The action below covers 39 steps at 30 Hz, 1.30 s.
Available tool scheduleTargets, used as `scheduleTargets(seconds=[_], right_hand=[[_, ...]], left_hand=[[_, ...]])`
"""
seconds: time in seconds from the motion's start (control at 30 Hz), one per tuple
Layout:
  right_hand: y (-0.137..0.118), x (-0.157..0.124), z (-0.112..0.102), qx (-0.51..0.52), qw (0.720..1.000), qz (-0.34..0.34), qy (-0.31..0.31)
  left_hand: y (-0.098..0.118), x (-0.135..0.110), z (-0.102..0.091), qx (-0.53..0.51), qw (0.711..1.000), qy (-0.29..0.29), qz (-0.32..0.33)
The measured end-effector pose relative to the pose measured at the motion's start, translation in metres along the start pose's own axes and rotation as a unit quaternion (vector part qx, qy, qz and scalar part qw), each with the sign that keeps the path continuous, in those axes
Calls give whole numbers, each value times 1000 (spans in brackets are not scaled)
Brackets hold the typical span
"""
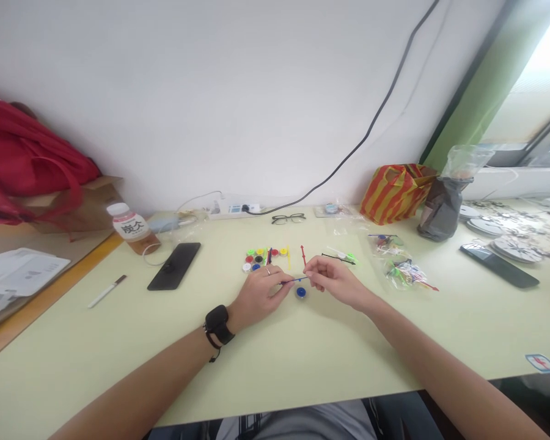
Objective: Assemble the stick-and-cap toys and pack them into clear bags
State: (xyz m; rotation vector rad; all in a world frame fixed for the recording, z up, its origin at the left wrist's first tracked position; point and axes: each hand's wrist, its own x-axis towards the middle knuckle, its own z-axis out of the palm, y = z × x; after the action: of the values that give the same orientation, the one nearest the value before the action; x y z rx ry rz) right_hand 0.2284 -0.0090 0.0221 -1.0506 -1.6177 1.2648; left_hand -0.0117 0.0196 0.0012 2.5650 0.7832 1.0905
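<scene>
Between my two hands runs a thin blue arrow-shaped plastic piece [299, 279] with a small bump at its middle. My left hand [262, 292], with a ring and a black watch on its wrist, pinches one end. The fingertips of my right hand [332, 280] are closed at the other end. Just below it, a round blue disc [301, 293] lies on the table. Behind my left hand sit several small colored discs [258, 260] with thin sticks among them. A red arrow [303, 255] and a yellow one [288, 258] lie beyond my fingers.
Black and white arrows [339, 258] and clear bags of colored parts [404, 273] lie to the right. A dark phone [174, 266], a drink bottle [132, 229] and a pen [107, 291] are left. Glasses [288, 218], a striped bag [394, 194] and another phone [499, 266] lie farther out.
</scene>
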Motion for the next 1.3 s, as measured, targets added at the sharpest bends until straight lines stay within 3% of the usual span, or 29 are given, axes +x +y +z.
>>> scheduleTargets(seconds=[0.27,0.47,0.77,1.1,1.3], right_hand=[[6,1,-4,-23,996,76,-45],[7,0,-1,-39,993,92,-57],[4,0,-7,-48,989,123,-64],[13,2,0,-71,991,60,-93],[25,3,9,-107,992,8,-60]], left_hand=[[-1,-2,-1,-26,997,-63,-22],[2,-1,-2,-32,992,-125,-12],[0,0,-1,-38,989,-143,-10],[0,-2,-1,-47,991,-125,10],[3,1,-5,-40,991,-123,13]])
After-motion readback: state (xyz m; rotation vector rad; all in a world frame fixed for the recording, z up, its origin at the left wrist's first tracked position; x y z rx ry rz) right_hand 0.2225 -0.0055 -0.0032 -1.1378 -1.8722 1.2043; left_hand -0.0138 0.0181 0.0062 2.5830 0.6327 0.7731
